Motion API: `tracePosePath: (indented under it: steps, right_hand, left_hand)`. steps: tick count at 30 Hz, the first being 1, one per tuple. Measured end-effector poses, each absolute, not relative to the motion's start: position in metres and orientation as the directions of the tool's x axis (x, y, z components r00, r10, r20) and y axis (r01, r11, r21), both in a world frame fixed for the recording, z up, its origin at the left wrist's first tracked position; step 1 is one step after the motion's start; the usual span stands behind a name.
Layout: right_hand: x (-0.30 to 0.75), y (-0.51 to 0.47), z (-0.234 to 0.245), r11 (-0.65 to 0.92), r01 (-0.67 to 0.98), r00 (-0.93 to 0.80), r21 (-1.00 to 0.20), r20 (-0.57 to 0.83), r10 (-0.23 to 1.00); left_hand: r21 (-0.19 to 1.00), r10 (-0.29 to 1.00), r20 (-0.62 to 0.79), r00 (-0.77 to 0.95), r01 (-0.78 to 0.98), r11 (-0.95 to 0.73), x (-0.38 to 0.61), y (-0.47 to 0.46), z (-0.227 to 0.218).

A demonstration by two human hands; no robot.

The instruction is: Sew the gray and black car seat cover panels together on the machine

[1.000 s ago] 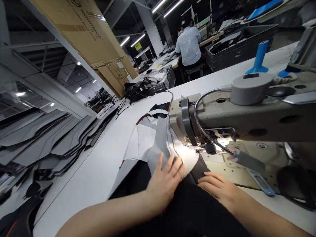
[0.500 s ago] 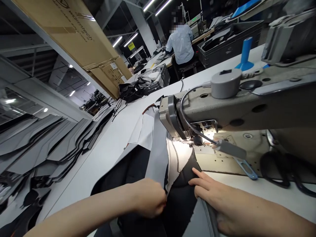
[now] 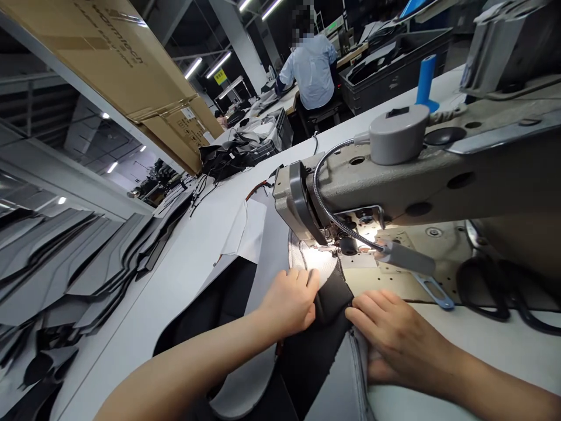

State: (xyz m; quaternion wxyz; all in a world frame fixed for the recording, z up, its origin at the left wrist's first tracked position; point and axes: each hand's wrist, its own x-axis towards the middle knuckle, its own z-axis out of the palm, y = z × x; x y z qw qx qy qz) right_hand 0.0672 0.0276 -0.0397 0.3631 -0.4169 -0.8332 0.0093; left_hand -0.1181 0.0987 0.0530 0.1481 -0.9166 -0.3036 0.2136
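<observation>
A grey industrial sewing machine (image 3: 394, 181) stands on the white table (image 3: 184, 263), its lamp lighting the needle area. Black and grey fabric panels (image 3: 324, 292) run under the presser foot toward me. My left hand (image 3: 291, 298) rests on the fabric just left of the needle, its fingers curled and pinching the panel's edge. Just to the right, my right hand (image 3: 388, 330) lies on the dark panel, fingers pressed down on a fold and thumb tucked under the grey layer.
Stacks of cut grey panels (image 3: 74, 263) fill the left side. Black scissors (image 3: 504, 286) lie on the machine bed at the right. Cardboard boxes (image 3: 123, 64) hang over the table. A person in a light blue shirt (image 3: 309, 70) sits at a far bench beside dark bins (image 3: 394, 64).
My left hand moved from the near fabric edge up to the needle area. My right hand shifted slightly forward on the dark panel. The view dipped and swung a little left.
</observation>
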Motion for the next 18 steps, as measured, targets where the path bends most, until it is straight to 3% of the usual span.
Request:
tracePosePath:
  steps: [4,9,15,18]
  right_hand:
    - [0.074,0.037,-0.038,0.597,0.731,-0.316,-0.332,0.61,0.727]
    - [0.09,0.051,-0.045,0.591,0.7,-0.371,-0.4,0.504,0.78]
    - [0.093,0.051,-0.047,0.564,0.718,-0.387,-0.408,0.44,0.81]
    - [0.088,0.047,-0.037,0.639,0.536,-0.525,-0.553,0.374,0.764]
  left_hand:
    - [-0.359,0.58,-0.254,0.774,0.481,-0.8,-0.113,0.102,0.051]
    - [-0.199,0.686,-0.349,0.639,0.665,-0.72,-0.118,0.122,0.044]
    - [-0.326,0.659,-0.295,0.691,0.576,-0.75,-0.12,0.121,0.031]
    - [-0.285,0.541,-0.307,0.783,0.466,-0.837,-0.124,0.115,0.033]
